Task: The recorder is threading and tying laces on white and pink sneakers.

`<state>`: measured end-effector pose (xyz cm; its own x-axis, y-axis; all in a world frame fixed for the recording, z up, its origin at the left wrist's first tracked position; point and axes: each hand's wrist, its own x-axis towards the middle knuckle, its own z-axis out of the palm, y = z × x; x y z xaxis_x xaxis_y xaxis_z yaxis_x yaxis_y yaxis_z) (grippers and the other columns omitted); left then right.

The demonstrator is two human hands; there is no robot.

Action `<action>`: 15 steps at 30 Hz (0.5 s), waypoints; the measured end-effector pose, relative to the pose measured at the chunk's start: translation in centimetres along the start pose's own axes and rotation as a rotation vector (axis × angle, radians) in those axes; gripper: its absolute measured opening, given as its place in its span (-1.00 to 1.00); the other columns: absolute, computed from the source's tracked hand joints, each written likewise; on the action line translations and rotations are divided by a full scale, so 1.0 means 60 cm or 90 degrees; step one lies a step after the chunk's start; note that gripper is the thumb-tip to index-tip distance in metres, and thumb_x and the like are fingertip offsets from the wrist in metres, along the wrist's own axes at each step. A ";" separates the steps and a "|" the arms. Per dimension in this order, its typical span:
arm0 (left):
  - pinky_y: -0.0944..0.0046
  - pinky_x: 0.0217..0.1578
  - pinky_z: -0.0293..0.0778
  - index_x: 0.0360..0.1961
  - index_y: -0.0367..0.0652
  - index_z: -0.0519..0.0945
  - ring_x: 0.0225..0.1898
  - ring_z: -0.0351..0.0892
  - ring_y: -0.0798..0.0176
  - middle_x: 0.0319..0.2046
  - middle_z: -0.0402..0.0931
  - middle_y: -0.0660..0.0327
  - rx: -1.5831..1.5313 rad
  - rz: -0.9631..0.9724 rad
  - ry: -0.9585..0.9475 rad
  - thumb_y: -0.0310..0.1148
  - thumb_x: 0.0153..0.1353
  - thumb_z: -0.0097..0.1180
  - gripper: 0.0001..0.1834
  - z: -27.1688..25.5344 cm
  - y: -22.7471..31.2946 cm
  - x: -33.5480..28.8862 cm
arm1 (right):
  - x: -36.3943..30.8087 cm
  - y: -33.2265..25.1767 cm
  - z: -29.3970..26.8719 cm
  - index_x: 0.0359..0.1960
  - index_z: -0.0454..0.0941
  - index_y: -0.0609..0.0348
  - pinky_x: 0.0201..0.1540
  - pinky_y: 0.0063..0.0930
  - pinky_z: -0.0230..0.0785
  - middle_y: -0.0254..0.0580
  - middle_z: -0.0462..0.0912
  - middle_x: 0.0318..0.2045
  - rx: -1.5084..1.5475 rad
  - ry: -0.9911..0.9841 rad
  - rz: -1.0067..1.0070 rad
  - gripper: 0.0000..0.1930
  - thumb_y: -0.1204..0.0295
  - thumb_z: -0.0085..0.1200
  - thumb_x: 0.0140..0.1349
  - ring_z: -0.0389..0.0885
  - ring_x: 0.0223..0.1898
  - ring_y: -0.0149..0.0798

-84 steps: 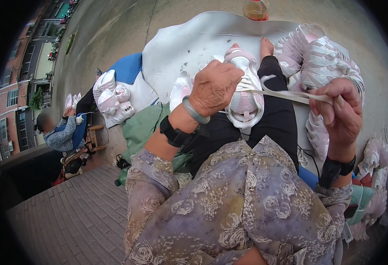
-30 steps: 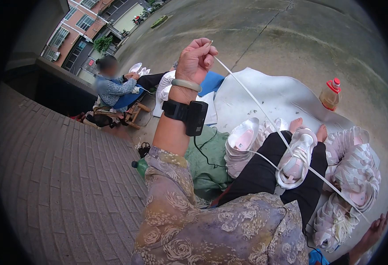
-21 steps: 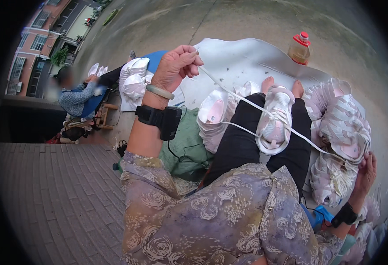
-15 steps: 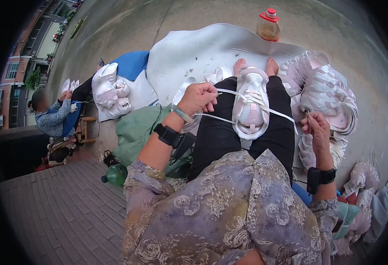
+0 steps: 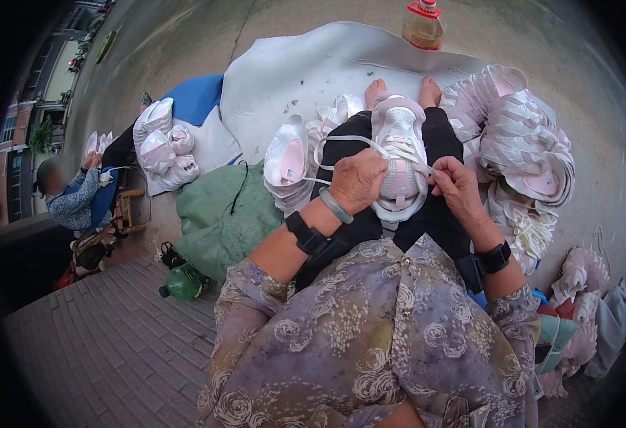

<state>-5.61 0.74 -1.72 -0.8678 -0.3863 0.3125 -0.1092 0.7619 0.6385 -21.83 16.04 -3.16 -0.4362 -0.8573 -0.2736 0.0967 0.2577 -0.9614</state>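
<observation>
A white and pale pink sneaker upper [image 5: 401,121] rests on my lap between my thighs, its tongue toward me. White lace [image 5: 403,149] crosses its front, and a loose loop hangs out to the left over my thigh. At the left edge of the eyelets my left hand [image 5: 359,180] is closed, its fingertips pinching the lace. My right hand [image 5: 458,187] is closed at the right edge, thumb and forefinger together on the lace there. The fingers partly hide the exact grip of both hands.
Stacked sneaker uppers [image 5: 523,135] stand to the right, with more uppers [image 5: 288,160] left of my legs. A green cloth sack [image 5: 217,214] and a green bottle [image 5: 183,282] lie left. Ahead are a white sheet [image 5: 291,64] and an oil jug [image 5: 423,30]. A person [image 5: 74,192] sits far left.
Both hands have come inward from wide apart to the two sides of the upper. The lace, earlier pulled out sideways, now hangs in a slack loop at left. The view has shifted slightly.
</observation>
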 end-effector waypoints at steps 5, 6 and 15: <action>0.24 -0.41 0.34 -0.56 -0.17 0.49 -0.37 0.43 0.15 -0.41 0.43 0.23 0.100 -0.044 -0.031 -0.46 -0.18 0.15 -0.90 -0.004 0.013 -0.005 | 0.001 0.008 -0.003 -0.43 0.43 0.24 -0.52 -0.71 0.19 -0.47 0.37 -0.62 -0.097 0.055 -0.123 -0.97 0.55 -0.05 0.13 0.29 -0.60 -0.59; 0.24 -0.41 0.34 -0.56 -0.17 0.49 -0.37 0.43 0.15 -0.41 0.43 0.23 0.100 -0.044 -0.034 -0.46 -0.18 0.15 -0.90 -0.006 0.013 -0.003 | 0.001 0.010 -0.003 -0.43 0.43 0.24 -0.52 -0.71 0.19 -0.47 0.37 -0.62 -0.096 0.056 -0.121 -0.97 0.55 -0.05 0.13 0.29 -0.60 -0.59; 0.09 -0.17 0.21 -0.54 -0.15 0.49 -0.11 0.31 0.03 -0.19 0.38 0.16 0.209 0.053 -0.019 -0.44 -0.21 0.09 -0.88 0.004 0.006 -0.001 | -0.008 0.000 0.007 -0.41 0.43 0.23 -0.49 -0.70 0.19 -0.48 0.34 -0.61 -0.029 0.102 -0.089 -0.96 0.58 -0.08 0.14 0.26 -0.55 -0.61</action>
<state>-5.72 1.17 -1.64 -0.8935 -0.3045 0.3299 -0.1837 0.9185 0.3502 -21.27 16.25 -3.05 -0.5795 -0.8053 -0.1252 -0.0147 0.1639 -0.9864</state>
